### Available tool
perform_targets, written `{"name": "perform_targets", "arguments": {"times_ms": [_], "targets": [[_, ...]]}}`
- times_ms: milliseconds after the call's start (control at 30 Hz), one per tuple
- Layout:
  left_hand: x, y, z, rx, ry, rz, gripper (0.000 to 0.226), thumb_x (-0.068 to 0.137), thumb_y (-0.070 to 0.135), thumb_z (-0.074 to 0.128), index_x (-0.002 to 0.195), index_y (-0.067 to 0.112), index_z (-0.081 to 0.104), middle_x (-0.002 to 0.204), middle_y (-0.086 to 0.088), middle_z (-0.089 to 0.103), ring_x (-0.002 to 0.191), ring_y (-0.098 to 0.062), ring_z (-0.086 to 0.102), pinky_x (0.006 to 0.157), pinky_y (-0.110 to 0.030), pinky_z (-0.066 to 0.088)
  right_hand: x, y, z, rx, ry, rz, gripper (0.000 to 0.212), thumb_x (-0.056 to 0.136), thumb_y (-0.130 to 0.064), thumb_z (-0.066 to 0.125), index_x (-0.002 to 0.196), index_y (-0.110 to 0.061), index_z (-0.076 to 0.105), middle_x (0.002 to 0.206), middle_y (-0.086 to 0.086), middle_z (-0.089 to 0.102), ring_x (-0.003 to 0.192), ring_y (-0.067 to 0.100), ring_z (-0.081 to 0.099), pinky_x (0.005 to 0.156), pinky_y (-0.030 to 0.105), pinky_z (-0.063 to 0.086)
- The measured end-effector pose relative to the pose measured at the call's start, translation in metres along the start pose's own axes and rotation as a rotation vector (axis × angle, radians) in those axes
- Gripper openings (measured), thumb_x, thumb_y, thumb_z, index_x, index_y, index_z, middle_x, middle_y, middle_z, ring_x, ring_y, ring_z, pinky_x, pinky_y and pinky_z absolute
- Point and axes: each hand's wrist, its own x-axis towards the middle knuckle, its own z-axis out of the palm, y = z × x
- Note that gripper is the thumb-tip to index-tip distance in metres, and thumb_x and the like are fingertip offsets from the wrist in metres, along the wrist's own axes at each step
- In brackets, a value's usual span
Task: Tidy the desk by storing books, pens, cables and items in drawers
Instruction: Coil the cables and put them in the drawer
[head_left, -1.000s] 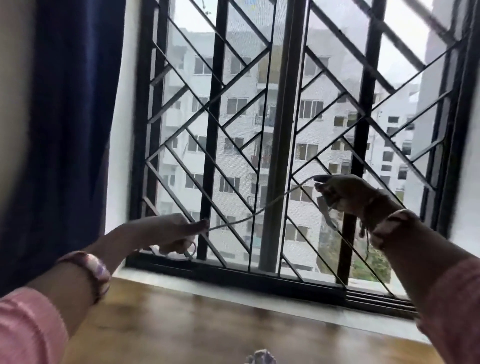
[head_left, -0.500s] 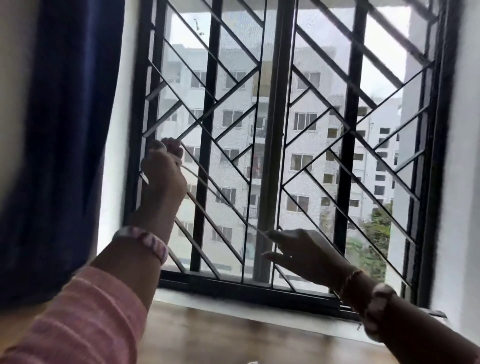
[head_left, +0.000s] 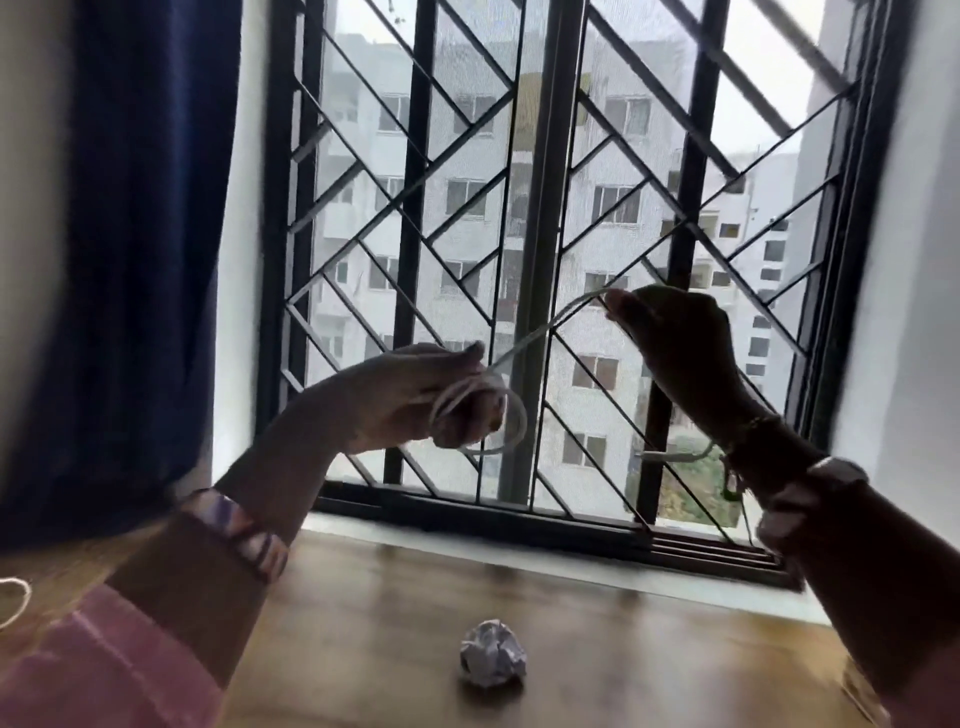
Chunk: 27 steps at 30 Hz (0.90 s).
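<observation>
A thin white cable (head_left: 524, 340) is held up in the air in front of the window (head_left: 550, 260), above the far edge of the desk (head_left: 597, 649). Several loops are gathered in the left hand (head_left: 415, 400), whose fingers are curled round the coil; the loops hang just below and to the right of the fist. From there one strand runs up and right to the right hand (head_left: 675, 343), where it is pinched between thumb and fingertips. A loose tail with what looks like a plug (head_left: 670, 457) dangles below the right wrist. The cable is judged light, limp and fairly smooth: no shape will be kept once released, and loops are likely to spring open or slip off. Hold is best taken across the whole bundle, not on one strand, with the plug end tucked in last. A crumpled paper ball (head_left: 492, 659) lies on the near desk, well apart from both hands. Both hands are backlit and dark, so the exact finger placement and loop count cannot be made out. No drawer is in view. A short white strand (head_left: 15, 597) shows at the left edge; whether it belongs to the same cable cannot be told.
</observation>
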Motion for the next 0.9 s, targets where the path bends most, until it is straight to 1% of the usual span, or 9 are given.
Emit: {"name": "perform_targets", "arguments": {"times_ms": [133,200,267,333,433,567,633,833,900], "targets": [[0.002,0.025,0.038,-0.627,0.313,0.406,0.026,0.081,0.023,0.05,0.08,0.002,0.065,0.067,-0.004,0.07,0.06,-0.01,0.068,0.057,-0.02,0.057,-0.036,-0.024,0.01,0.107,-0.567,0.197,0.025,0.091,-0.032,0.054,0.069,-0.027,0.064,0.038,-0.014,0.052,0.043,-0.003,0.046,0.041,0.012,0.038],[0.009,0.029,0.039,-0.772,0.572,0.499,0.02,0.091,0.017,0.048,0.082,0.003,0.059,0.066,-0.005,0.068,0.058,-0.009,0.066,0.058,-0.021,0.056,-0.059,-0.043,0.017,0.099,-0.761,0.102,0.025,0.089,-0.036,0.055,0.064,-0.034,0.057,0.055,-0.009,0.06,0.06,0.005,0.052,0.055,0.019,0.046],[0.01,0.018,0.028,-0.233,0.947,0.525,0.03,0.098,0.025,0.04,0.081,0.008,0.058,0.07,-0.002,0.064,0.065,-0.01,0.062,0.066,-0.023,0.052,-0.078,-0.065,0.014,0.015,-0.788,-0.076,0.011,0.087,-0.04,0.056,0.081,-0.032,0.063,0.076,0.002,0.064,0.069,0.015,0.055,0.067,0.035,0.05],[-0.001,-0.001,0.013,0.714,1.135,0.582,0.032,0.096,0.027,0.034,0.082,0.008,0.056,0.075,-0.004,0.06,0.071,-0.017,0.057,0.07,-0.03,0.046,-0.09,-0.083,-0.001,-0.107,-0.697,-0.213,0.012,0.091,-0.035,0.052,0.099,-0.031,0.06,0.087,0.006,0.068,0.074,0.023,0.062,0.066,0.034,0.049],[-0.026,-0.024,0.008,1.272,0.759,0.428,0.048,0.092,0.04,0.033,0.079,-0.001,0.055,0.072,-0.012,0.059,0.07,-0.02,0.055,0.067,-0.031,0.042,-0.088,-0.102,-0.028,-0.177,-0.446,-0.309,0.018,0.095,-0.032,0.046,0.102,-0.03,0.063,0.089,0.004,0.071,0.08,0.028,0.068,0.062,0.031,0.048],[-0.054,-0.012,0.052,0.516,0.225,-0.19,0.086,0.074,0.077,0.016,0.067,0.006,0.063,0.056,0.003,0.062,0.05,-0.005,0.053,0.05,-0.015,0.042,-0.077,-0.099,-0.042,-0.151,-0.272,-0.253,0.016,0.092,-0.035,0.051,0.097,-0.033,0.066,0.084,-0.002,0.073,0.078,0.025,0.069,0.06,0.029,0.046],[-0.06,0.002,0.072,0.133,0.11,-0.13,0.071,0.075,0.064,0.024,0.064,0.009,0.068,0.062,0.001,0.066,0.056,-0.008,0.056,0.055,-0.016,0.045,-0.076,-0.089,-0.035,-0.144,-0.236,-0.175,0.014,0.092,-0.033,0.049,0.093,-0.03,0.063,0.076,-0.001,0.07,0.073,0.027,0.067,0.058,0.029,0.044],[-0.022,0.011,0.076,-0.867,0.487,0.301,0.039,0.097,0.02,0.039,0.075,-0.004,0.061,0.062,-0.01,0.065,0.049,-0.011,0.063,0.058,-0.019,0.055,-0.104,-0.095,0.01,0.065,-0.461,0.045,0.013,0.091,-0.022,0.053,0.096,-0.015,0.062,0.081,0.009,0.065,0.075,0.024,0.059,0.066,0.029,0.043],[-0.006,-0.008,0.068,-0.755,0.683,0.327,0.033,0.1,0.018,0.037,0.081,-0.003,0.055,0.066,-0.009,0.061,0.054,-0.011,0.061,0.06,-0.019,0.054,-0.107,-0.101,0.023,0.074,-0.563,0.078,0.018,0.089,-0.021,0.057,0.103,-0.011,0.06,0.079,0.006,0.06,0.074,0.021,0.055,0.065,0.024,0.036]]}}
